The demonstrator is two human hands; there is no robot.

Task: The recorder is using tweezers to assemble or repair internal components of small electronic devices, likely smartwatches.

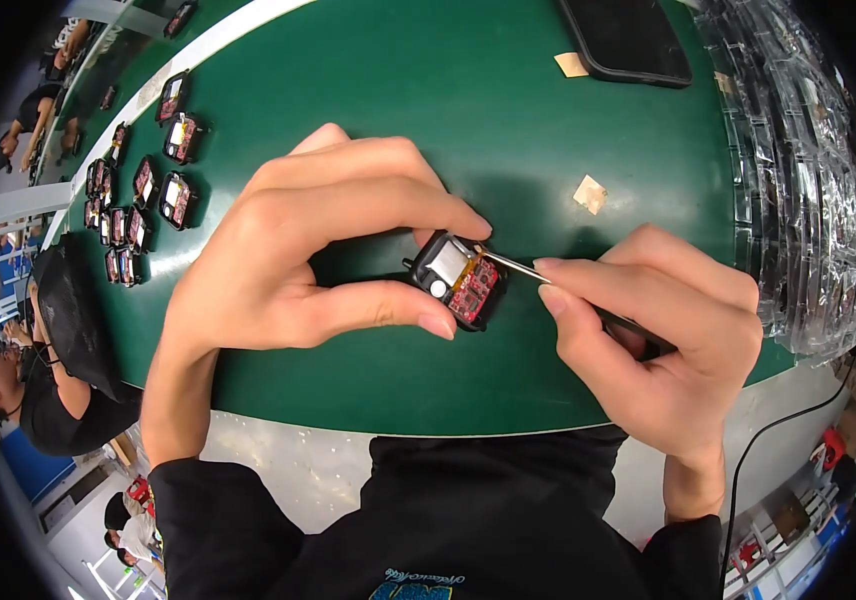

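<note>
My left hand (pixel 318 255) pinches a small black device case (pixel 460 280) between thumb and fingers, just above the green table (pixel 508 130). The case lies open side up, showing a red circuit board and a silvery square part. My right hand (pixel 663 335) grips metal tweezers (pixel 514 266) like a pen. Their tip touches the upper edge of the case, next to my left fingertip.
Several similar open black cases (pixel 143 185) lie in rows at the table's left. A black tray (pixel 628 38) sits at the back, clear plastic bags (pixel 798 170) are piled on the right, and two small tan scraps (pixel 590 193) lie between. Another person (pixel 48 400) sits at lower left.
</note>
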